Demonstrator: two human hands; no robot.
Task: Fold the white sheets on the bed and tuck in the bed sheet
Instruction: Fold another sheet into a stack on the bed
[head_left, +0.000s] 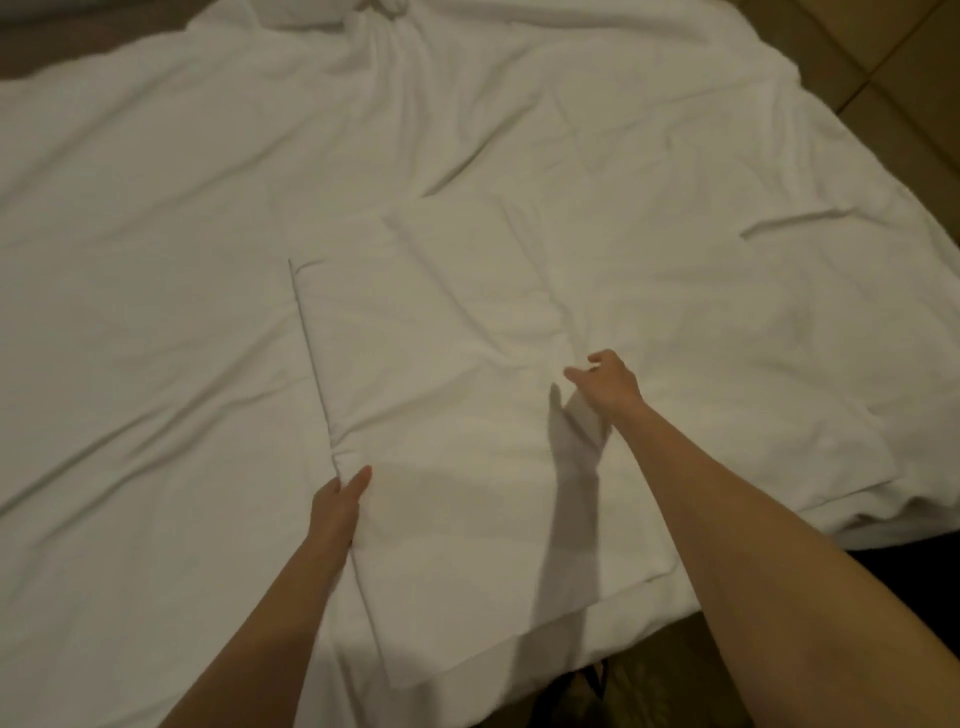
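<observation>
A folded white sheet (441, 395) lies as a long strip on the bed, running from the near edge toward the middle. My left hand (337, 506) grips the strip's left edge, thumb on top and fingers tucked under the fold. My right hand (605, 384) hovers just above the strip's right side with fingers loosely spread, holding nothing, and casts a shadow on the cloth. Under the strip the white bed sheet (156, 312) covers the bed, rumpled and creased.
A bunched knot of white cloth (382, 10) sits at the far edge. Brown tiled floor (893, 67) shows at the upper right and along the bed's near edge (649, 670). The sheet's right corner (909, 509) hangs loose over the mattress.
</observation>
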